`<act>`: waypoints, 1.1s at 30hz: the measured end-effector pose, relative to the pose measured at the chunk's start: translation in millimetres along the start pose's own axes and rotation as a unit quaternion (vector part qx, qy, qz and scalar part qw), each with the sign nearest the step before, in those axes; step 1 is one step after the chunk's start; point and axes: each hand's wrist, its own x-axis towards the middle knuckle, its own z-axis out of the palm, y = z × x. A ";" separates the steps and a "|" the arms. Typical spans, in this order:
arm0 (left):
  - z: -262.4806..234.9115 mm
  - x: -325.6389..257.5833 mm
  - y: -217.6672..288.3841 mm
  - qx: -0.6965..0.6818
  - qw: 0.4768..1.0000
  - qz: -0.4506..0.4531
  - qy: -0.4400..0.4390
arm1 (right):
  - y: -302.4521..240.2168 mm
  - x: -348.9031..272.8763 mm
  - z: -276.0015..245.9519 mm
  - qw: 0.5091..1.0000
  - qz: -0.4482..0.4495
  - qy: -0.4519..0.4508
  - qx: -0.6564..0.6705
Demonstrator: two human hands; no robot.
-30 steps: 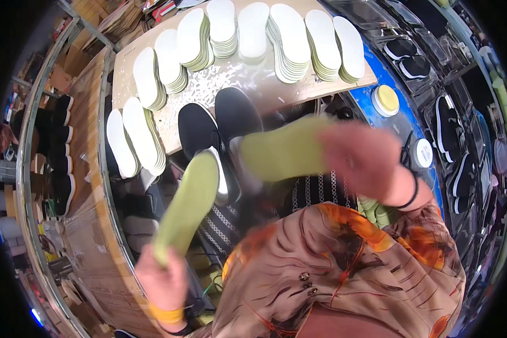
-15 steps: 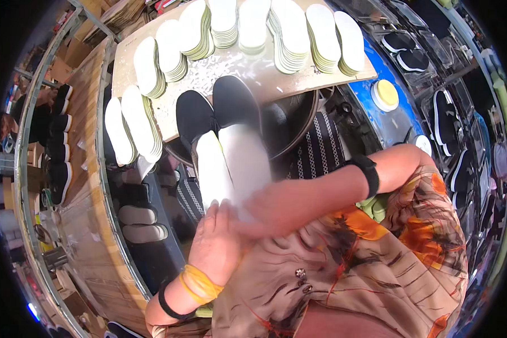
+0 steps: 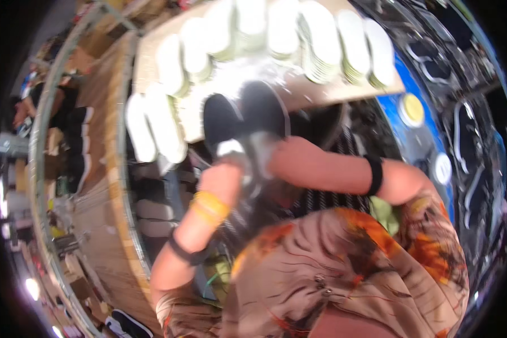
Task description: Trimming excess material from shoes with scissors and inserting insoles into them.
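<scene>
Two black slip-on shoes, the left one [image 3: 221, 119] and the right one [image 3: 262, 110], stand side by side with toes pointing away from me, against the near edge of a light board [image 3: 349, 96]. My left hand [image 3: 222, 179], with a yellow band at its wrist, is at the heel of the left shoe. A patch of white insole [image 3: 230, 147] shows in that shoe's opening. My right hand [image 3: 287, 159] reaches to the heel of the right shoe, its fingers smeared by motion. Blur also hides what the left fingers grip.
Stacks of white insoles [image 3: 319, 39] form an arc on the board. Right of it, a yellow-lidded tub [image 3: 412, 110] rests on a blue surface [image 3: 399, 127]. Plastic-wrapped black shoes [image 3: 465, 135] line the right side. A metal-edged wooden panel [image 3: 98, 225] stands at left, near grey insoles [image 3: 155, 209].
Both hands have moved forward to the shoe heels. The white insoles that stuck far out of the shoes now show only slightly. The whole view has shifted, with blur.
</scene>
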 end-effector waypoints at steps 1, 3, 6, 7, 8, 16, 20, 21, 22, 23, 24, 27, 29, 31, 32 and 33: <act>6.2 9.5 -1.4 0.038 0.999 0.026 0.003 | -3.2 7.6 -0.1 0.997 0.059 -0.003 0.049; 5.3 20.0 1.1 0.114 0.989 0.088 -0.012 | -8.7 14.5 8.4 0.997 0.070 -0.009 0.039; 12.9 26.8 10.4 0.134 0.984 0.091 -0.070 | -12.0 15.9 -9.9 0.998 0.010 -0.023 -0.064; 22.4 28.3 11.0 0.117 0.989 0.068 -0.064 | -16.6 12.7 -17.6 0.994 0.002 -0.039 -0.098; 30.8 29.6 10.3 0.099 0.992 0.044 -0.059 | -19.5 15.5 -6.1 0.994 -0.003 -0.029 -0.103; -30.9 32.7 -9.9 -0.238 0.929 0.088 -0.270 | -4.9 34.1 -37.0 0.969 -0.042 -0.243 -0.036; 40.7 52.6 -21.9 -0.165 0.977 0.115 -0.076 | 0.1 45.9 -2.1 0.961 -0.017 -0.274 0.040; 56.6 61.9 -39.0 -0.242 0.961 0.084 -0.099 | -0.6 53.7 9.8 0.970 -0.011 -0.241 0.010; 61.9 69.9 -46.0 -0.318 0.938 0.063 -0.122 | -1.4 54.2 11.8 0.983 -0.007 -0.183 0.015; 54.4 71.8 -53.9 -0.429 0.891 0.041 -0.141 | 2.5 56.1 20.3 0.985 -0.004 -0.174 0.001; 46.6 65.9 -54.6 -0.535 0.829 0.012 -0.164 | 1.9 56.3 34.1 0.994 0.001 -0.114 0.002; -0.8 57.8 -13.1 -0.467 0.868 -0.145 -0.091 | 15.7 56.3 44.8 0.998 -0.036 -0.047 0.015; 23.0 69.2 -2.3 -0.355 0.924 -0.100 0.104 | 19.3 56.4 38.2 0.999 -0.048 0.002 0.019; 52.7 68.2 -8.6 -0.335 0.909 -0.072 0.236 | 8.1 39.3 1.7 0.986 -0.154 -0.037 0.056; 49.1 63.2 -7.6 -0.338 0.908 -0.067 0.238 | 8.6 20.5 -24.5 0.974 -0.160 0.065 0.148; 36.4 45.8 -9.1 -0.355 0.894 -0.014 0.272 | 8.9 3.0 -50.9 0.943 -0.167 0.165 0.236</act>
